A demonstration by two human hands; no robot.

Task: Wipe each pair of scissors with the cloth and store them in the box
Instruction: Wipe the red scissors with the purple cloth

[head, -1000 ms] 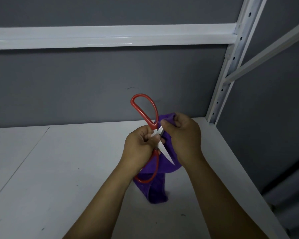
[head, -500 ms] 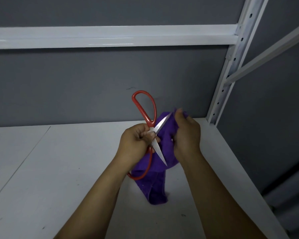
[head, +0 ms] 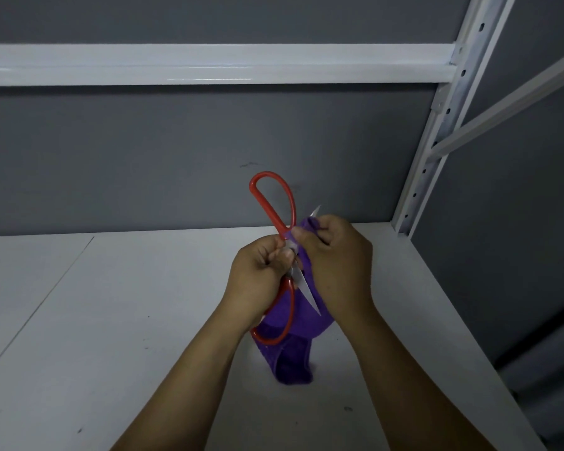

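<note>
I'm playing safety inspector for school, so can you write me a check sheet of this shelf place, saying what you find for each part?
Surface: white shelf board, with a few small dark specks.
Job's things: red scissors held up, blades apart; purple cloth wrapped round the upper blade, its end hanging down toward the board; box not in view.
Clutter: nothing seen.
Grippers: left hand grips the scissors near the pivot; right hand pinches the cloth on the blade.
Cables: nothing seen.
Surroundings: grey wall, white beam, upright post with holes.
</note>
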